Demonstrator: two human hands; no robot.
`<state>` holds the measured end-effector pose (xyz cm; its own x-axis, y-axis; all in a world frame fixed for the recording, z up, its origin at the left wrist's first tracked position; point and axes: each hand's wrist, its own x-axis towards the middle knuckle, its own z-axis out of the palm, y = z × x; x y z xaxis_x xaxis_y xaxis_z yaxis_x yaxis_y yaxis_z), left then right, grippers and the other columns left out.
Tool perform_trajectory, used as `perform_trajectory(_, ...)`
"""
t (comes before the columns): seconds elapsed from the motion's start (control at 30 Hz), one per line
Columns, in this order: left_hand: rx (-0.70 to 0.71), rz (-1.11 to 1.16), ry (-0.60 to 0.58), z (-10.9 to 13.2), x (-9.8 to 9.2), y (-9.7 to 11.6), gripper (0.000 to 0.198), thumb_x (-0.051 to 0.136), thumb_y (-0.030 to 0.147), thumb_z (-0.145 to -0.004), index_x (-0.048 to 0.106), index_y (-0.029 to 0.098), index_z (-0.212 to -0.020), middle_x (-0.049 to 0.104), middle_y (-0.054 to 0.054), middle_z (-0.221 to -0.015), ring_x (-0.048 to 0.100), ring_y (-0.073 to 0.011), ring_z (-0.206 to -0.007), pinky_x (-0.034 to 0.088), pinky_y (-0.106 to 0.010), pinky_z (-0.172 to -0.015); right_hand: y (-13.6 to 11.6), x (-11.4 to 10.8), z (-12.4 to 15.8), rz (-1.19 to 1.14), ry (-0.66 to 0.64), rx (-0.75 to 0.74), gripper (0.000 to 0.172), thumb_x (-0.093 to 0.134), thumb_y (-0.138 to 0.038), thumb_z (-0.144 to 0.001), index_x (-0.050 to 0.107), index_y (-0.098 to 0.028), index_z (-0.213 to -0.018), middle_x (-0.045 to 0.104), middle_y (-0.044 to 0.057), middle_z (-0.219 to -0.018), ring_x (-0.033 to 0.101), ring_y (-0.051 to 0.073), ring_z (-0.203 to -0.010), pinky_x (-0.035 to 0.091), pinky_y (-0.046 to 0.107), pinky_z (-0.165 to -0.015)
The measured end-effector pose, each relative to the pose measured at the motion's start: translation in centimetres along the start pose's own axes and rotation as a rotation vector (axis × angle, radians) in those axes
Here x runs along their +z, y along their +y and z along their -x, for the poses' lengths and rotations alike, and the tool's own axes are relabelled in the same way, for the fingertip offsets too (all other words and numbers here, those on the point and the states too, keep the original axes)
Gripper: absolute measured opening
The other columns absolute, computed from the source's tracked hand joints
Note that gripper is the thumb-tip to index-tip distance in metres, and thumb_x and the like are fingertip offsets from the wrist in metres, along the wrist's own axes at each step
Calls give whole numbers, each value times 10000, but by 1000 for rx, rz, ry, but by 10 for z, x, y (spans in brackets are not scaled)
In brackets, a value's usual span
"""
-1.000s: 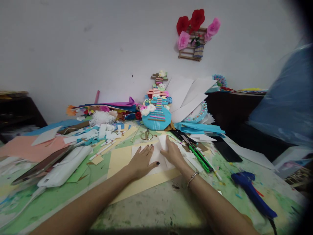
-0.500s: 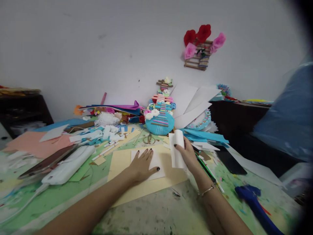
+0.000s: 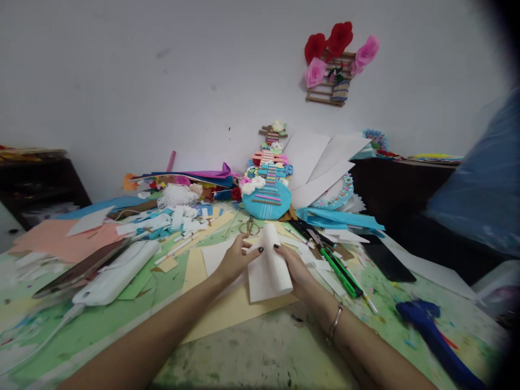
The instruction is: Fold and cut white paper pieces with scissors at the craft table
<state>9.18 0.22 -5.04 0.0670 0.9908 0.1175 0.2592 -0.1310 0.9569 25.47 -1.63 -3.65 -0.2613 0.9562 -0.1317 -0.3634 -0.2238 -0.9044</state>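
Note:
A partly rolled sheet of white paper (image 3: 274,265) is held upright between my two hands, its flat edge hanging toward me. My right hand (image 3: 296,268) is closed round the roll's right side, thumb on top. At its left edge, my left hand (image 3: 235,260) is closed with the thumb against the paper; the other fingers are partly hidden. Below lies a cream sheet (image 3: 195,276) with another white sheet (image 3: 211,257) on it, under my left hand. Just beyond the roll are scissors with round handles (image 3: 248,227).
Green-handled scissors or cutters (image 3: 339,273), a black phone (image 3: 388,260) and a blue glue gun (image 3: 433,336) lie to the right. A white power strip (image 3: 117,271) and paper scraps (image 3: 174,219) are on the left. A blue paper lute (image 3: 266,201) leans on the wall.
My right hand has brought the roll left and nearer. My left hand has lifted from lying flat on the white sheet and now grips the roll's free edge.

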Motion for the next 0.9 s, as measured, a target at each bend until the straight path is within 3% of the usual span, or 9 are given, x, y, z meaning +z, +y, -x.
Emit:
perform_trajectory(0.07, -125, 175, 5, 2, -1, 3, 777, 677, 447, -665, 297, 149, -1273, 584, -111, -988, 604, -197, -784, 481, -316, -678, -4, -3, 0, -73, -4, 122, 401, 558, -407, -700, 561, -139, -999, 672, 67, -752, 629, 222, -677, 493, 322, -627)
perform_trajectory(0.17, -239, 438, -122, 5, -5, 8, 808, 718, 378, -648, 249, 171, -1273, 589, -59, -872, 606, -167, -719, 494, -307, -650, -8, -7, 0, -190, -41, 255, 419, 478, -416, -739, 553, -119, -1026, 669, 80, -718, 634, 229, -638, 501, 346, -628)
perform_trajectory(0.23, -204, 483, -156, 6, -6, 9, 792, 751, 331, -608, 298, 180, -1239, 596, -29, -810, 607, -159, -702, 495, -294, -642, -9, -7, -1, -243, -82, 284, 421, 448, -409, -754, 551, -114, -1035, 669, 80, -705, 636, 230, -623, 505, 350, -632)
perform_trajectory(0.3, -104, 420, -118, 7, -5, 9, 799, 767, 305, -574, 322, 191, -1228, 592, 6, -727, 595, -146, -641, 475, -251, -573, -9, -7, -1, -267, -144, 301, 425, 431, -414, -760, 556, -110, -1030, 669, 81, -698, 638, 231, -618, 508, 349, -637)
perform_trajectory(0.47, 48, 269, -56, 7, -4, 9, 810, 742, 292, -589, 312, 173, -1266, 500, 89, -501, 496, -103, -460, 383, -183, -433, -8, -11, -4, -254, -178, 251, 411, 437, -419, -764, 567, -124, -1018, 669, 69, -686, 641, 224, -606, 516, 343, -631)
perform_trajectory(0.63, 141, 358, -89, 8, -14, 19, 801, 712, 265, -625, 301, 186, -1308, 539, 70, -543, 504, -97, -496, 379, -183, -475, -4, -17, -6, -123, -122, 211, 392, 551, -368, -738, 569, -127, -1046, 684, 71, -730, 645, 224, -622, 513, 338, -616)
perform_trajectory(0.73, 169, 351, -82, 6, -28, 24, 634, 664, 274, -667, 420, 181, -1244, 532, 55, -571, 480, -86, -494, 347, -179, -472, -2, -20, -8, -74, -143, 143, 399, 618, -302, -707, 568, -152, -1073, 693, 62, -811, 652, 209, -676, 504, 306, -628)
perform_trajectory(0.9, 170, 244, 84, -3, -51, 21, 328, 620, 213, -628, 635, 151, -950, 418, 62, -516, 377, -70, -460, 267, -177, -433, -2, -26, -13, -97, -142, 30, 424, 642, -297, -688, 568, -144, -1077, 687, 72, -849, 644, 180, -670, 487, 268, -618)
